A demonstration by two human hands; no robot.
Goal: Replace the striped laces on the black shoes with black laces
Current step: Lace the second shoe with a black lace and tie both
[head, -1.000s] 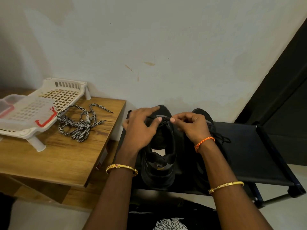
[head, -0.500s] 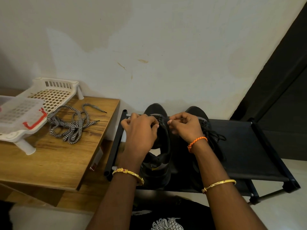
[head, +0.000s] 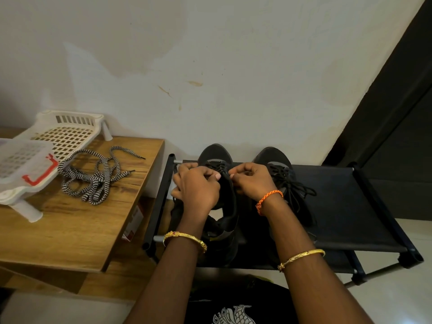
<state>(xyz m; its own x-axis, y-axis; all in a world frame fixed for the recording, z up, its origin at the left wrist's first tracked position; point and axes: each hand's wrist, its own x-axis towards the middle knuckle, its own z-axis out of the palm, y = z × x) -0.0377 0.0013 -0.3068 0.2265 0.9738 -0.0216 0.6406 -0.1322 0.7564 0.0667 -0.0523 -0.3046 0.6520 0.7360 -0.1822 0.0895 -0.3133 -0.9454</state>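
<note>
A: Where are the hands?
B: Left hand and right hand both pinch the black lace on the left shoe.
A: And the striped laces?
B: On the wooden table, at nine o'clock.

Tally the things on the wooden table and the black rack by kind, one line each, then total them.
Black shoes: 2, the left shoe and the right shoe, both on the black rack
Pile of striped laces: 1, on the wooden table
White plastic racks: 1
Clear lidded box: 1
Total: 5
</note>
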